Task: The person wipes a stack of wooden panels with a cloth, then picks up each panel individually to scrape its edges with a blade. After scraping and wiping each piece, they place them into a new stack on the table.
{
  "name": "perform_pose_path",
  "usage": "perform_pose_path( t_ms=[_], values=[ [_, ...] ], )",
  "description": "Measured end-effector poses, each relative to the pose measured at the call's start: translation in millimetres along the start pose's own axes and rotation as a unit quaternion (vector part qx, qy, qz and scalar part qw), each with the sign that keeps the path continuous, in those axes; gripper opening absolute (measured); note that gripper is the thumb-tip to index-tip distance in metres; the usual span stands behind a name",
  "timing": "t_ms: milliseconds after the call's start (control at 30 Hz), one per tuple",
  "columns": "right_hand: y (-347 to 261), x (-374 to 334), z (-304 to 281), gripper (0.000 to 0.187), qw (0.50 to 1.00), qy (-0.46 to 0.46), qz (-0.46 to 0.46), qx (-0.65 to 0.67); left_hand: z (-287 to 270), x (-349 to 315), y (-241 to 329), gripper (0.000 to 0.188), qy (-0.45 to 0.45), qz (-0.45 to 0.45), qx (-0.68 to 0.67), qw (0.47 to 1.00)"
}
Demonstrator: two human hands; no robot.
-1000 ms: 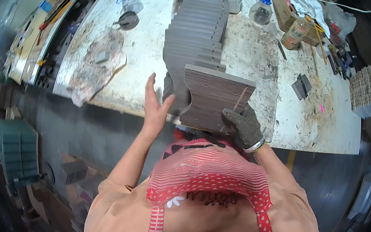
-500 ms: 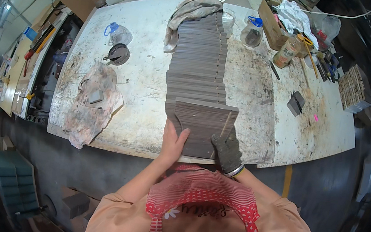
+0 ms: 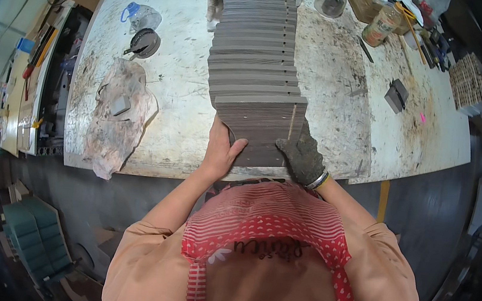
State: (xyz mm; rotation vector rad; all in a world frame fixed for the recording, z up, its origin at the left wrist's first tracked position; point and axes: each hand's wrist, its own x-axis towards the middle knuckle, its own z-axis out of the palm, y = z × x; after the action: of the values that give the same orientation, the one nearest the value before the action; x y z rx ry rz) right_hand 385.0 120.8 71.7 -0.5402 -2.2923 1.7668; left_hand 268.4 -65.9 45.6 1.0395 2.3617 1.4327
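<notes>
A long row of dark grey-brown wood-grain panels (image 3: pixel 253 50), standing on edge and packed face to face, runs from the table's near side to the back. At its near end a panel (image 3: pixel 259 123) faces me, with small holes and a pale groove near its right side. My bare left hand (image 3: pixel 221 149) grips this panel's left edge, thumb on its face and fingers hidden behind. My right hand (image 3: pixel 303 158), in a dark grey glove, grips the right edge, with its thumb on the face beside the groove.
On the left lie a stained cloth (image 3: pixel 117 129) with a small grey block (image 3: pixel 120 105), a dark round dish (image 3: pixel 144 43) and a clear container with a blue handle (image 3: pixel 141 18). To the right are a dark block (image 3: pixel 396 96), a bottle (image 3: pixel 383 25) and a slatted stack (image 3: pixel 471 82).
The view has tilted down, so the table sits higher in the picture. The near panel now lines up with the row's right side, where it stuck out before. Both hands keep their grip.
</notes>
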Motion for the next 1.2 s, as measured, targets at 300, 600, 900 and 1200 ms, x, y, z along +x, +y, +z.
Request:
perform_pose_path(
  t_ms=[300,600,900,1200],
  values=[
    [-17.6,-1.1,8.3,0.083,0.976,0.062,-0.051,-0.202,-16.3,0.0,-11.1,0.074,-0.026,0.035,0.019,0.999],
    [30.4,-4.4,0.5,0.046,0.808,0.095,-0.266,-0.516,-118.9,-15.8,-56.6,0.030,0.054,-0.157,-0.066,0.984],
    [-22.7,6.7,15.0,0.036,0.982,0.094,-0.065,-0.151,-93.5,35.8,38.6,0.026,0.135,0.204,0.206,0.948],
    [-34.3,7.8,13.4,0.070,0.992,0.108,0.058,-0.022,-56.2,64.7,74.9,0.026,0.065,0.326,0.346,0.877]
  ],
)
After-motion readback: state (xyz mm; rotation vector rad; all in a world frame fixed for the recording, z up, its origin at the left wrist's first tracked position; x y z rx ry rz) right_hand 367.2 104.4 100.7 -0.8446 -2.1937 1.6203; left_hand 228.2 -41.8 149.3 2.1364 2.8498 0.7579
